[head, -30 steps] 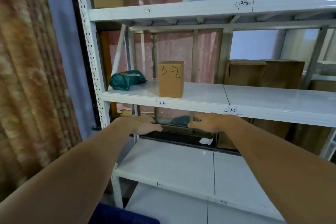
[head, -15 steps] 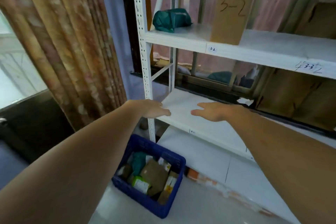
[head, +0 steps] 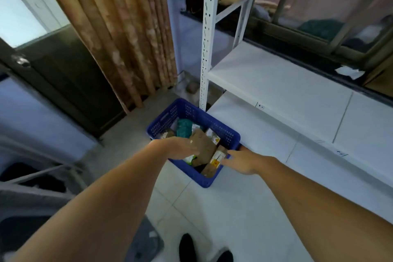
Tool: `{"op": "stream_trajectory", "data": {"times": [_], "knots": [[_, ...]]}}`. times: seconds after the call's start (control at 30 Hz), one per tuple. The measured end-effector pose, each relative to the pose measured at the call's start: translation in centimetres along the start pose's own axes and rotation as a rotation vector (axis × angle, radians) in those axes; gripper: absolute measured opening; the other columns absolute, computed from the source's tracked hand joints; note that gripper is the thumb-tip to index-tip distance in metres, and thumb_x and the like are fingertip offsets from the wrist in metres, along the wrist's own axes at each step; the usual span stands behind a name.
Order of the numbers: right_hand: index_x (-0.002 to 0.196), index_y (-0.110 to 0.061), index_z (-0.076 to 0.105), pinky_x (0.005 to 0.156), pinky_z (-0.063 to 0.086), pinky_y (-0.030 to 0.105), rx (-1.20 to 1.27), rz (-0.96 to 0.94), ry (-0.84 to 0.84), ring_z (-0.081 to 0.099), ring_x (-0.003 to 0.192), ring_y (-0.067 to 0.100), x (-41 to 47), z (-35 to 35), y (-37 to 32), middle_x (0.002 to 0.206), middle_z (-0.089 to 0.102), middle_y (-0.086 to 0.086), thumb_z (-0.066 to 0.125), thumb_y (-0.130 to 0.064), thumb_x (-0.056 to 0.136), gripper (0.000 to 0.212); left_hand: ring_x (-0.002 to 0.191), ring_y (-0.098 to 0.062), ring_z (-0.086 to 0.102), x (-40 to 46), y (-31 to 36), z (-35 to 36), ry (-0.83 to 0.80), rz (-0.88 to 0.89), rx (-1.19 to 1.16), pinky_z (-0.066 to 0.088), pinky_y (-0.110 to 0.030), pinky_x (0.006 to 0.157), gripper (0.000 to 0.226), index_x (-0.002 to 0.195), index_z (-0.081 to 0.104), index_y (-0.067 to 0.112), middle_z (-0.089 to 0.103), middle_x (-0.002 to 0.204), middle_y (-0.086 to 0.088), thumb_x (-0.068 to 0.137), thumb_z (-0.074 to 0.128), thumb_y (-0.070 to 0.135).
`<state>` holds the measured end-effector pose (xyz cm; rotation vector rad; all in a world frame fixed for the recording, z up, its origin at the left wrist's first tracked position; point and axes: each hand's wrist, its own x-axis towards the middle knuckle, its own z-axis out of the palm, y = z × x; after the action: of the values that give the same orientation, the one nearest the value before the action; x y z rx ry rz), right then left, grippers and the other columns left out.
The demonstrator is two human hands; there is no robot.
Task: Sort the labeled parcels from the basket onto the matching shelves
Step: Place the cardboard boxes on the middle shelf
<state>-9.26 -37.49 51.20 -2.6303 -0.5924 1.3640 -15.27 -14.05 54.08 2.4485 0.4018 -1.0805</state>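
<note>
Both my hands hold nothing. My left hand (head: 180, 147) hovers with loose fingers over the blue basket (head: 192, 173) at the frame's centre; my right hand (head: 241, 161) reaches flat toward its right rim. The parcels (head: 203, 147), brown, green and white, lie piled inside. The basket sits on the pale floor just beside the white shelves (head: 276, 83) filling the right of the frame. A brown curtain (head: 119, 27) hangs upper left.
</note>
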Motion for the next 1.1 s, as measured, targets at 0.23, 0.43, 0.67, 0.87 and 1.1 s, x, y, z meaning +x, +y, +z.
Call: {"op": "stream_trajectory", "data": {"times": [0.23,0.43,0.67,0.87,1.1], "knots": [[0.162,-0.031,0.018,0.122,0.023,0.043,0.035,0.072,-0.077,0.026,0.151,0.03,3.5,1.8,-0.3,0.168,0.018,0.008,0.032,-0.085,0.084,0.096,0.142,-0.027,0.038,3.1,-1.7,1.4,-0.05,-0.011,0.012,0.031,-0.038,0.114,0.073,0.154,0.036,0.02,0.038,0.157,-0.007,0.097,0.045,0.064],[0.161,-0.026,0.022,0.119,0.029,0.042,0.009,0.087,-0.076,0.033,0.147,0.031,5.7,-0.1,-1.1,0.166,0.026,0.011,0.034,-0.071,0.097,0.079,0.139,-0.028,0.044,6.4,-2.3,0.6,-0.061,-0.003,-0.061,0.035,-0.037,0.113,0.066,0.149,0.046,0.014,0.046,0.153,-0.011,0.098,0.05,0.056],[0.159,-0.02,0.027,0.115,0.029,0.039,-0.027,0.061,-0.137,0.034,0.146,0.032,9.3,-2.1,-1.9,0.163,0.031,0.012,0.034,-0.061,0.103,0.07,0.152,-0.03,0.021,9.7,-3.2,-0.2,-0.156,-0.03,-0.006,0.021,-0.043,0.121,0.08,0.159,0.023,0.023,0.021,0.166,-0.008,0.096,0.042,0.067],[0.158,-0.018,0.028,0.111,0.036,0.038,-0.086,0.006,-0.18,0.038,0.142,0.032,15.8,-4.5,-0.8,0.161,0.032,0.014,0.039,-0.064,0.099,0.075,0.143,-0.03,0.037,14.7,-3.8,-1.2,-0.148,-0.101,-0.087,0.032,-0.046,0.116,0.101,0.156,0.032,0.026,0.036,0.159,-0.007,0.073,0.037,0.083],[0.159,-0.025,0.027,0.11,0.041,0.047,-0.184,-0.065,-0.197,0.043,0.14,0.035,26.1,-8.3,1.0,0.16,0.036,0.012,0.04,-0.07,0.094,0.08,0.141,-0.032,0.039,21.8,-3.0,-1.1,-0.164,-0.183,-0.218,0.033,-0.043,0.115,0.088,0.156,0.032,0.023,0.037,0.158,-0.011,0.086,0.041,0.076]]}}
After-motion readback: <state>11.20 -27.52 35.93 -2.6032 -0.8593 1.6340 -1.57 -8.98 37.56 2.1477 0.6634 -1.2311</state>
